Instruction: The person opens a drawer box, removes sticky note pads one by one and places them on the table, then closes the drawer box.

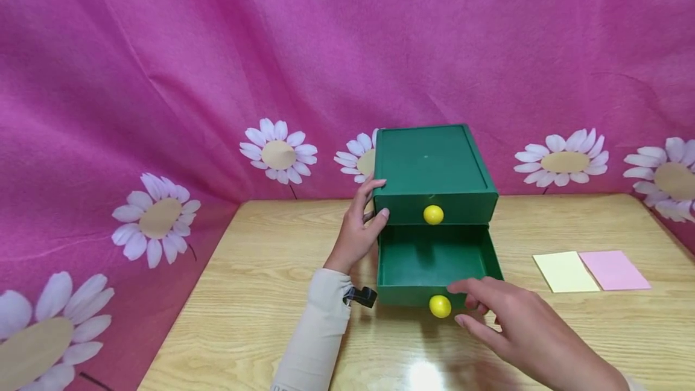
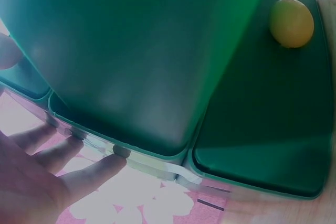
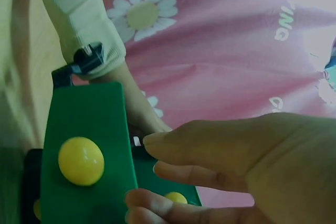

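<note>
A magenta cloth (image 1: 380, 47) printed with white daisies hangs behind your pale wood table (image 1: 260, 258) and along its left side; near you, the grain catches a bright glare. On this surface stands your green drawer cabinet (image 1: 429, 162), the drawer (image 1: 404, 296) under its top one pulled out. Your left hand (image 1: 355, 231) presses the cabinet's left side, fingers spread wide. Your right hand (image 1: 521, 321), thumb and fingers apart, is at the drawer's front, beside its yellow knob (image 1: 440, 306). A yellow sticky-note pad (image 1: 566, 272) and a pink pad (image 1: 615, 270) lie to the right.

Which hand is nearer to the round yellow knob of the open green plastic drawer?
Right. The right hand is beside the knob; the left hand is farther up, touching the green plastic cabinet.
</note>
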Available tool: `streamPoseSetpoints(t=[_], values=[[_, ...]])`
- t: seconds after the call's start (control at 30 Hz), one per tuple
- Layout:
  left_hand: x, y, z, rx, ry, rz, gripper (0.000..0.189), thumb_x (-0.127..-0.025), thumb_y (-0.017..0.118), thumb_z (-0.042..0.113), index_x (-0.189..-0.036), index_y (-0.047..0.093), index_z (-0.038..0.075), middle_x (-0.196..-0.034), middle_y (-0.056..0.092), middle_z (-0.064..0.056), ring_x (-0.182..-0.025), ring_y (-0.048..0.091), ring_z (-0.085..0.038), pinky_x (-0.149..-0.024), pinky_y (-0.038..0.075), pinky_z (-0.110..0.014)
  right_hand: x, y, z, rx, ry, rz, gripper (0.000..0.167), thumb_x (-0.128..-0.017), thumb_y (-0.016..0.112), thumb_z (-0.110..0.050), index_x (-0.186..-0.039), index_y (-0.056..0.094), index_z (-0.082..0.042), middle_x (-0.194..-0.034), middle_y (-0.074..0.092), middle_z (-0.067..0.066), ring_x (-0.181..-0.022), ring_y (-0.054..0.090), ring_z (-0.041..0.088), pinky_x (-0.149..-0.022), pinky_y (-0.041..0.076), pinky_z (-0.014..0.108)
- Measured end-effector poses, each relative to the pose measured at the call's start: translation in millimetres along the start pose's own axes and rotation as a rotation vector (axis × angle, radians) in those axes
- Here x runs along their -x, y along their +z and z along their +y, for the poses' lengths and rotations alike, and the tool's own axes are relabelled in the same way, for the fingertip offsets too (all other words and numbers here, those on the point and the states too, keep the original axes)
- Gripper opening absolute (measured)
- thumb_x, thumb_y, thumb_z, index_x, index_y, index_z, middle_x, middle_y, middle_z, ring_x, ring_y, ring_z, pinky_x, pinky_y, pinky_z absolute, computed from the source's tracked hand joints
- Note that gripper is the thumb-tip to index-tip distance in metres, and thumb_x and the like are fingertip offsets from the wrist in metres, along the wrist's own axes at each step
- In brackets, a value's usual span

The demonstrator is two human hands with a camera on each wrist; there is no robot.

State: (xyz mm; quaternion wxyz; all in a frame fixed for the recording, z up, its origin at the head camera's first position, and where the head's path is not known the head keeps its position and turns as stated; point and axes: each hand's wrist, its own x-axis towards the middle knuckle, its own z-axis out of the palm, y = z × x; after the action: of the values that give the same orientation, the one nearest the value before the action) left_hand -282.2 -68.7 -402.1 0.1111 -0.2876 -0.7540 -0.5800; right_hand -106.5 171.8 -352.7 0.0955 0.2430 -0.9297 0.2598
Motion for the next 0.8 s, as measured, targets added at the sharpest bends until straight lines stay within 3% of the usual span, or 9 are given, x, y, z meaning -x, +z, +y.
streamPoseSetpoints(t=[0.2,0.37,0.57,0.8], values=[[-2.5,0.2,1.1,-0.004,0.024,0.0,0.051,-0.096,0.054,0.023,-0.142,0.037,0.036,-0.158,0.02,0.012,-0.14,0.033,-0.025,-0.099,0.043,-0.052,-1.9,3.7,-1.0,-0.02,-0.026,-0.068,0.028,-0.084,0.075,-0.022,-0.109,0.064,-0.029,-0.087,0.057,-0.025,-0.076,0.052,-0.006,-0.065,0.051,0.023],[-2.3,0.6,1.9,0.007,0.009,0.001,0.051,-0.096,0.055,0.022,-0.142,0.037,0.037,-0.157,0.02,0.016,-0.14,0.033,-0.021,-0.1,0.043,-0.05,-5.8,7.8,-1.0,0.001,0.058,-0.211,0.028,-0.084,0.074,-0.03,-0.111,0.065,-0.031,-0.096,0.06,-0.024,-0.082,0.055,-0.003,-0.073,0.054,0.029],[-1.2,0.6,4.0,0.009,-0.001,0.001,0.052,-0.096,0.055,0.014,-0.143,0.037,0.028,-0.159,0.02,0.005,-0.14,0.032,-0.028,-0.1,0.041,-0.054,-11.2,17.6,-2.0,-0.001,0.173,-0.356,0.037,-0.08,0.076,-0.038,-0.115,0.065,-0.031,-0.1,0.064,-0.017,-0.082,0.058,0.006,-0.076,0.056,0.037],[4.2,-2.7,33.9,0.015,-0.013,-0.006,0.049,-0.096,0.052,0.008,-0.142,0.038,0.015,-0.159,0.021,-0.006,-0.14,0.032,-0.034,-0.101,0.04,-0.055,-12.7,22.5,-0.4,0.001,0.18,-0.366,0.041,-0.077,0.081,-0.031,-0.115,0.065,-0.03,-0.1,0.065,-0.015,-0.079,0.057,0.007,-0.076,0.057,0.041]])
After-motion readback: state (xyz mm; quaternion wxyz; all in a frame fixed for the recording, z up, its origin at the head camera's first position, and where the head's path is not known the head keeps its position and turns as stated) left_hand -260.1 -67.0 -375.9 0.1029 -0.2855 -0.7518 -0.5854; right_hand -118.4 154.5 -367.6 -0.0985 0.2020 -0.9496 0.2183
